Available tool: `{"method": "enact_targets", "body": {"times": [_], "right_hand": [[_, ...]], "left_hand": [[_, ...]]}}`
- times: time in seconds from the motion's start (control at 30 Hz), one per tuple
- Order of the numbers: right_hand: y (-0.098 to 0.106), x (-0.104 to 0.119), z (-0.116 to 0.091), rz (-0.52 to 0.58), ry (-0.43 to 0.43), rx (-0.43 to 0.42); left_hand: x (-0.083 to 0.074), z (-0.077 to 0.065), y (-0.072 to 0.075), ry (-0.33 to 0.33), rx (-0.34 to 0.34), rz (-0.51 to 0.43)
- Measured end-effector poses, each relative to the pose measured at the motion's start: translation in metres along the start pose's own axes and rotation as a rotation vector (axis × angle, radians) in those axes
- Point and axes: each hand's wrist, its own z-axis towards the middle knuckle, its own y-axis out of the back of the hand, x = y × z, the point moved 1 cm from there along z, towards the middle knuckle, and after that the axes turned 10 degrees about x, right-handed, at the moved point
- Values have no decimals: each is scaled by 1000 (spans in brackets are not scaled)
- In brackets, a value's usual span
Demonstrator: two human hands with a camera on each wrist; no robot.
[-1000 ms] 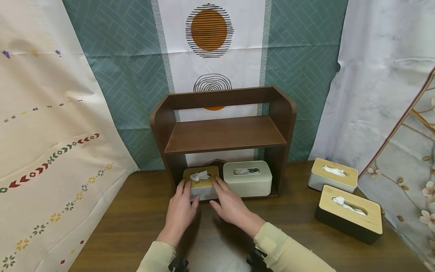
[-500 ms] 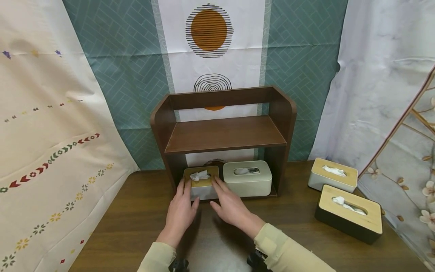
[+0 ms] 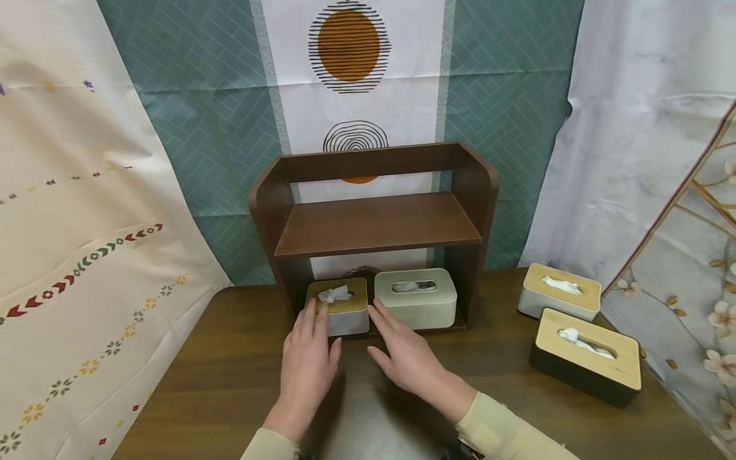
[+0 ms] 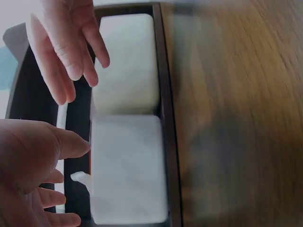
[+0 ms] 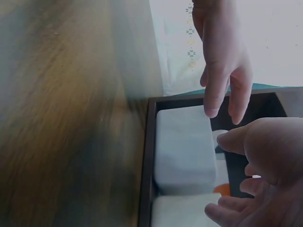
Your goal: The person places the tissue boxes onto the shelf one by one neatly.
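Observation:
A small grey tissue box with a wooden lid [image 3: 339, 306] stands in the bottom left of the dark wooden shelf [image 3: 374, 223], next to a cream tissue box [image 3: 415, 297]. My left hand [image 3: 310, 354] is open, its straight fingertips at the small box's front left corner. My right hand [image 3: 402, 351] is open too, its fingertips just off the box's front right corner. In the left wrist view the grey box [image 4: 128, 165] lies beside my left thumb [image 4: 71, 144], with the cream box [image 4: 128, 66] beyond. The right wrist view shows both hands' fingers held clear above the grey box [image 5: 184, 146].
The shelf's upper board is bare. On the brown table [image 3: 230, 383] at the right sit a white tissue box with a wooden lid [image 3: 559, 292] and a black one with a wooden lid [image 3: 586, 358]. Hanging cloths close off the back and both sides.
Both hands have drawn back a little toward me from the small box's sides, fingers straightening. The box stays in the shelf's bottom left.

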Motion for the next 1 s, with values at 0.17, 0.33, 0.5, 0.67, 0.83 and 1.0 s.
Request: {"method": "enact_targets", "body": {"times": [0.17, 0.33, 0.5, 0.67, 0.83, 1.0], "right_hand": [[12, -6, -19, -34, -28, -14], [25, -18, -38, -87, -60, -48], [39, -34, -58, -129, -91, -88], [53, -46, -80, -152, -127, -106], [64, -54, -100, -169, -159, -106], [72, -62, -114, -189, -185, -118]], "left_hand": [[-18, -1, 4, -49, -15, 40], [-41, 0, 3, -110, 15, 48], [-66, 5, -1, -146, 89, 20], [-90, 11, -5, -189, 123, 4], [-111, 14, -12, -232, 123, 7], [-129, 16, -17, -262, 144, 6]]}}
